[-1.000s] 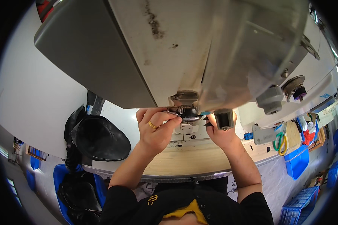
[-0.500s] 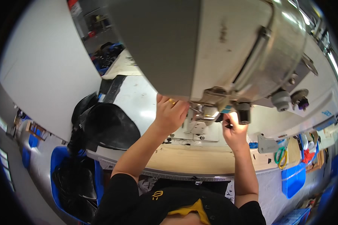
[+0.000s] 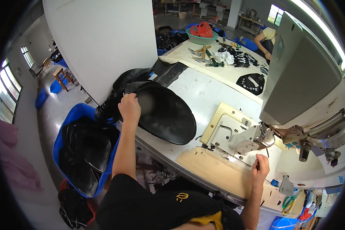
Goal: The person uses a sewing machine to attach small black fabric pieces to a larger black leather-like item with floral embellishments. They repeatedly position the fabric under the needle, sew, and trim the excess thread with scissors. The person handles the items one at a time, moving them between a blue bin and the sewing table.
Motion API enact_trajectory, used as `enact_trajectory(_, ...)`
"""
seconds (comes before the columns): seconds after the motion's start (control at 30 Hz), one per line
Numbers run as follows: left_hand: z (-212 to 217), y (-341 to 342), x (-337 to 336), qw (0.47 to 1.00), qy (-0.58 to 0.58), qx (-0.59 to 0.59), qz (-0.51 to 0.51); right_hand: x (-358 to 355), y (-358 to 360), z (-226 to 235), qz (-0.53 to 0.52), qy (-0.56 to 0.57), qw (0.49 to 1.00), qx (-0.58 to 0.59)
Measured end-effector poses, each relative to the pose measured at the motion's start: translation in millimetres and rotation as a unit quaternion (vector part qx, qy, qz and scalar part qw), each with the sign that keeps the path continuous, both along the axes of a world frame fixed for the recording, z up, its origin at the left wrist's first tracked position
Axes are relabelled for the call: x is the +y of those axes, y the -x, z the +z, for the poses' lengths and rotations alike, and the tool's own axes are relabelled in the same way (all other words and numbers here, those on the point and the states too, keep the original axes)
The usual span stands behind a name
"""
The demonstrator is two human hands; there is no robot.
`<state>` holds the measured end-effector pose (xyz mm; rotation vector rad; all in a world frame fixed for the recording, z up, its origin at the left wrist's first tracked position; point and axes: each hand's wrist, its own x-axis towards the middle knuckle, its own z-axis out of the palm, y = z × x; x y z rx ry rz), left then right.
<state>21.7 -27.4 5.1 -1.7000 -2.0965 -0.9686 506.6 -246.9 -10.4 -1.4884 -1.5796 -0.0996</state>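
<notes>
At the left end of the table, my left hand [image 3: 129, 106] is closed at the near edge of a large glossy black rounded panel [image 3: 166, 113], fingertips pinched on its rim. The panel looks like leather and lies over other black pieces [image 3: 130, 74]. My right hand [image 3: 260, 166] is curled just in front of the sewing machine head [image 3: 301, 73]. Something small and dark shows between its fingers, too little of it to name. The machine's clamp foot [image 3: 244, 140] sits over the sewing plate, lit by a lamp.
A blue bin [image 3: 56, 147] full of black pieces stands left of the table. Hammers [image 3: 205, 51], black straps and a green basin [image 3: 201, 39] are on the far table, where another person's arm [image 3: 260, 40] reaches in. Scissors [image 3: 288, 203] lie at the right, and a white partition [image 3: 103, 42] rises at left.
The view has swung left. My left hand has left the machine and now touches the black panel. My right hand has drawn back from the needle area toward me.
</notes>
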Motion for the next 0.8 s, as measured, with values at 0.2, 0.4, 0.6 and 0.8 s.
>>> enact_trajectory(0.2,26.2,-3.5,8.0,0.991,0.114,0.017,-0.063,-6.9,13.1,-17.9,-0.039,0.053,0.996,-0.054)
enact_trajectory(0.4,44.1,0.6,63.9,0.959,0.274,0.028,-0.06,-3.3,16.0,-15.6,-0.043,0.081,0.995,-0.029)
enact_trajectory(0.6,45.2,-6.8,85.2,0.995,0.096,-0.024,0.016,-2.2,15.0,-16.0,-0.045,0.065,0.996,-0.05)
enact_trajectory(0.8,23.5,-13.0,96.0,0.984,0.149,0.052,0.082,10.2,-23.4,-19.1,-0.071,0.099,0.991,0.049)
